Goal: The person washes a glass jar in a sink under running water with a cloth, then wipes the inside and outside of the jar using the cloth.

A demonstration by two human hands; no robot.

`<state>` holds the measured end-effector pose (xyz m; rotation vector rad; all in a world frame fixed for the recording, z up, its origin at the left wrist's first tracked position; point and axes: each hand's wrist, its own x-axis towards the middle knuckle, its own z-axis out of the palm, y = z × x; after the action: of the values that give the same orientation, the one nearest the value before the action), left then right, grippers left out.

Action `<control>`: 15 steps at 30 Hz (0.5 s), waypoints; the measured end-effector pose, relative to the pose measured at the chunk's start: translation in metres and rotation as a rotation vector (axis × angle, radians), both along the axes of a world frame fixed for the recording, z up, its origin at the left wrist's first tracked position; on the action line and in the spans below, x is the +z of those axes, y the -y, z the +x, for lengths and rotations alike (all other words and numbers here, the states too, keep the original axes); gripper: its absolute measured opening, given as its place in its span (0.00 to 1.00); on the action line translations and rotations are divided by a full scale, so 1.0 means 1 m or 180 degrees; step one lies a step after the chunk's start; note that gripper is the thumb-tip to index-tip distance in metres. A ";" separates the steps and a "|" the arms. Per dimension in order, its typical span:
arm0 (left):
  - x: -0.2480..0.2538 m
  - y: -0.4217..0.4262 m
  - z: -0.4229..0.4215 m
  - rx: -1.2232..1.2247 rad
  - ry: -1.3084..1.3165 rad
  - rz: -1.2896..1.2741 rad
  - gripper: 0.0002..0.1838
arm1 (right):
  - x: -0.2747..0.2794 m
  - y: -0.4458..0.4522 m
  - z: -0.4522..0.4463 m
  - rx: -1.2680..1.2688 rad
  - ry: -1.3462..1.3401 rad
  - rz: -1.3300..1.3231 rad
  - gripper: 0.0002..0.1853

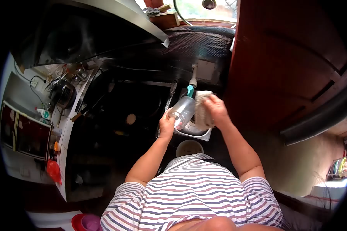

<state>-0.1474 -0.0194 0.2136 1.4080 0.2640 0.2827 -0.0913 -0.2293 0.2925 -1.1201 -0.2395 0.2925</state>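
Note:
My left hand (167,124) is wrapped round the rim end of a clear plastic jar (185,107), which tilts over the sink. In my right hand (216,111) hangs a pale cloth (202,111), just to the right of the jar. The fingers pinch the upper part of the cloth. Directly beyond the jar is a faucet with a teal end (190,91). Under both hands lies a small metal sink (202,134), partly hidden by the jar and the cloth.
A round pale bucket (189,147) stands below the sink's near edge. To the left is a dark stove area with a long-handled pan (100,94). Farther left, a rice cooker (66,95) and a spray bottle (43,113) stand by a red bag (54,171). A dark red panel (289,57) rises at right.

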 end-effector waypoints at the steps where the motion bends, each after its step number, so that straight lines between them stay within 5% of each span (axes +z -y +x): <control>1: -0.001 0.009 0.001 -0.0039 0.0029 0.0018 0.23 | 0.001 -0.007 -0.004 -0.0049 0.1014 -0.0617 0.10; 3: 0.001 0.023 0.002 -0.0124 0.0086 0.0066 0.23 | -0.003 -0.024 -0.009 -0.0370 0.2518 -0.1761 0.10; 6: 0.019 0.029 -0.010 -0.0420 -0.0146 0.0378 0.22 | -0.030 -0.032 0.005 -0.1031 0.2876 -0.2146 0.10; 9: 0.023 0.026 -0.020 -0.0451 -0.0113 0.0742 0.23 | -0.066 -0.021 0.034 -0.1028 0.1773 -0.2356 0.12; 10: 0.029 0.025 -0.021 -0.0538 -0.0088 0.0933 0.23 | -0.064 -0.016 0.039 0.0128 0.0280 -0.0923 0.14; 13: 0.048 0.024 -0.020 -0.0571 0.0028 0.1413 0.23 | -0.058 0.001 0.029 0.1073 -0.1654 -0.0071 0.11; 15: 0.058 0.020 -0.012 -0.0767 0.1592 0.2542 0.25 | -0.071 -0.001 0.018 0.1113 -0.1840 0.0267 0.13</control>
<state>-0.1591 -0.0394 0.2714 2.0650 -0.4845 0.5642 -0.0737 -0.2284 0.2219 -0.8649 0.0700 0.8910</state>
